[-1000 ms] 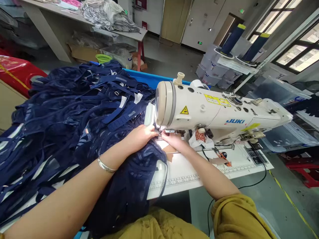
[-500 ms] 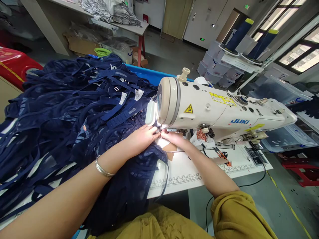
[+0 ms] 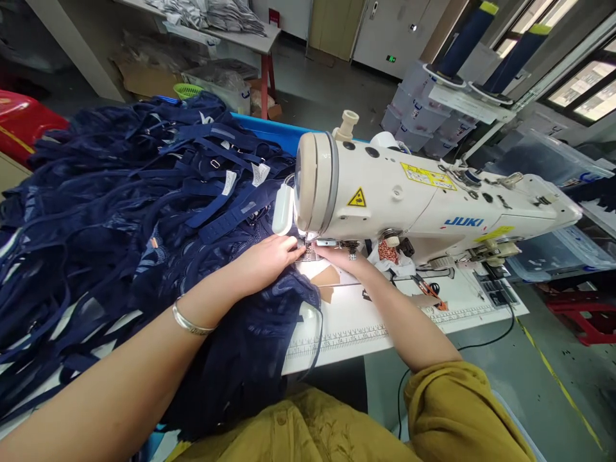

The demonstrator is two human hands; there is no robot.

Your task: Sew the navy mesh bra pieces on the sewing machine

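Note:
A white JUKI sewing machine (image 3: 385, 186) stands before me with its needle area lit. My left hand (image 3: 270, 258) lies just left of the needle, its fingers closed on the edge of a navy bra (image 3: 283, 298) of mesh and lace. The bra hangs over the table's front edge. From the other side my right hand (image 3: 341, 256) reaches under the machine head, close to the presser foot. Machine parts cover its fingers, so their grip is hidden. Between the hands a metal needle plate (image 3: 308, 255) shows.
A large heap of navy bras (image 3: 115, 186) fills the left side. Orange-handled scissors (image 3: 430, 292) and a bag of copper-coloured bits (image 3: 387, 252) lie right of the needle. A ruler strip (image 3: 346, 337) runs along the table front. Thread cones (image 3: 466, 42) stand behind.
The right fingers have moved back from the needle, behind the machine parts, uncovering the needle plate. My left hand stays beside it. The whole view has shifted slightly.

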